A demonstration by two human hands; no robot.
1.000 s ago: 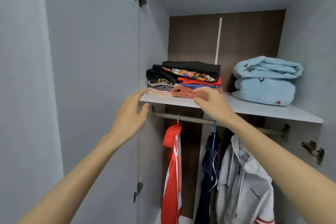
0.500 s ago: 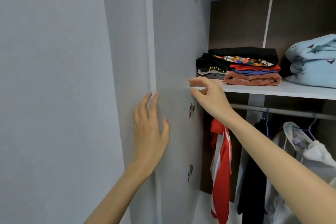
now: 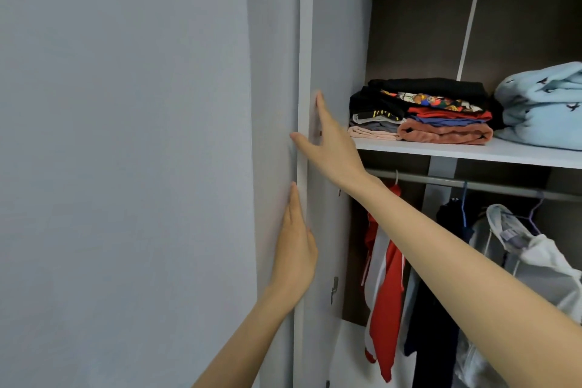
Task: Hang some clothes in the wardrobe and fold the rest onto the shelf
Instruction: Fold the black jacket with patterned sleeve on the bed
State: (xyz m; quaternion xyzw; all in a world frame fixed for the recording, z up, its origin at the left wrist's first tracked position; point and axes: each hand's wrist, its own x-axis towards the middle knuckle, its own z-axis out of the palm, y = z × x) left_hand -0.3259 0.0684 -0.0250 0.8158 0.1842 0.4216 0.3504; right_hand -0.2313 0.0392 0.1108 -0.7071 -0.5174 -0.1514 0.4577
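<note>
Right hand (image 3: 330, 148) has left the shelf (image 3: 466, 153) for the wardrobe door (image 3: 333, 57).
Left hand (image 3: 296, 255), at 6 o'clock below it, presses the door's edge; both hands' fingers straight.

Left hand (image 3: 296, 249) flat, fingers straight, pointing up, forearm rising from below. Right hand (image 3: 330, 148) open, fingers extended, thumb spread leftward, bare arm outstretched.
</note>
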